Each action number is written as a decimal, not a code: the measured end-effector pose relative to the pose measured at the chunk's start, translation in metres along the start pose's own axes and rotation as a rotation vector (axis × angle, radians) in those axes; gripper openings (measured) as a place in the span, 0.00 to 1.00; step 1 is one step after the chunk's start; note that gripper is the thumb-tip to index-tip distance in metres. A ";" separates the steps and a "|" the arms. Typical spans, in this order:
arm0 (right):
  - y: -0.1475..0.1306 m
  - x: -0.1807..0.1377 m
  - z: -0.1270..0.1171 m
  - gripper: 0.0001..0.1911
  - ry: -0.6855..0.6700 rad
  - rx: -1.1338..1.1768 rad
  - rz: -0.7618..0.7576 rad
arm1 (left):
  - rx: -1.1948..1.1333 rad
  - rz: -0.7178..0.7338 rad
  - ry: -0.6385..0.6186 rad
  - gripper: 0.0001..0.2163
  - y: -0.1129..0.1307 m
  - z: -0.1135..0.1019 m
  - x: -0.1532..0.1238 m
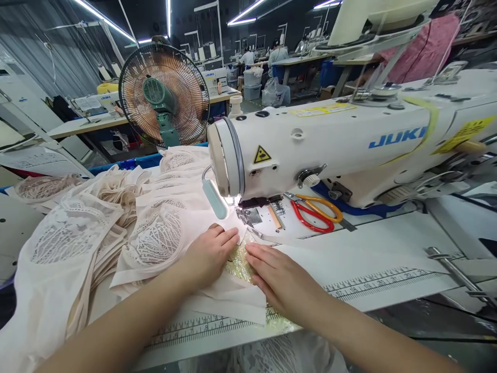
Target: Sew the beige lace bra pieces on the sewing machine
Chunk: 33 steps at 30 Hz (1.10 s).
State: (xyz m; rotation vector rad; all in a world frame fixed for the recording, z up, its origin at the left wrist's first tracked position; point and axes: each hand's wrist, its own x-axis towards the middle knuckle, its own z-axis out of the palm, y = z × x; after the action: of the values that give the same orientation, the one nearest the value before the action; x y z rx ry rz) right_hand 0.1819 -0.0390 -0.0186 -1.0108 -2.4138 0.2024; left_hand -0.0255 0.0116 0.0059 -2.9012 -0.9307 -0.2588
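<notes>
A cream bra [155, 235] with lace cups lies on the sewing machine's bed, one edge running under the lit needle area. My left hand [212, 254] rests on its cloth just in front of the needle, fingers lying flat and close together. Opposite it, my right hand [277, 274] lies with fingers stretched out over a shiny, pale yellow crinkled sheet [240, 263]; the thumb is hidden. Both hands press down from above, their fingertips a small gap apart. The white JUKI sewing machine [279, 150] has a teal lever-like guard [215, 199] hanging beside the needle.
Stacked cream bras [73, 243] fill the left side. Red-handled scissors [312, 220] and orange-handled scissors [326, 204] lie right of the needle, near a small wooden stick [275, 217]. A printed ruler [373, 285] runs along the front edge. A fan [165, 96] stands behind.
</notes>
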 end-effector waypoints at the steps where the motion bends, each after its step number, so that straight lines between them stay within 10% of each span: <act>1: 0.001 -0.004 -0.003 0.16 0.017 0.006 0.002 | 0.007 0.004 0.005 0.17 -0.002 0.000 0.000; 12: -0.013 -0.028 -0.036 0.12 0.040 0.196 0.007 | 0.048 -0.033 0.004 0.15 -0.033 0.007 0.007; 18: -0.034 -0.021 -0.013 0.21 -0.172 0.163 -0.031 | 0.145 -0.096 -0.007 0.14 -0.035 0.005 0.012; 23: -0.036 -0.025 0.012 0.20 -0.047 -0.080 -0.156 | 0.227 -0.174 -0.104 0.14 -0.029 -0.004 0.013; 33: -0.040 -0.029 0.009 0.11 0.156 0.083 -0.228 | 0.531 -0.456 -0.151 0.19 -0.005 -0.035 -0.087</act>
State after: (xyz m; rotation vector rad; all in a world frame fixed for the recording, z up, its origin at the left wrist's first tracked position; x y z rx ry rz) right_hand 0.1700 -0.0871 -0.0247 -0.6820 -2.3339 0.1365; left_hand -0.1032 -0.0386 0.0239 -2.2266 -1.4239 0.1647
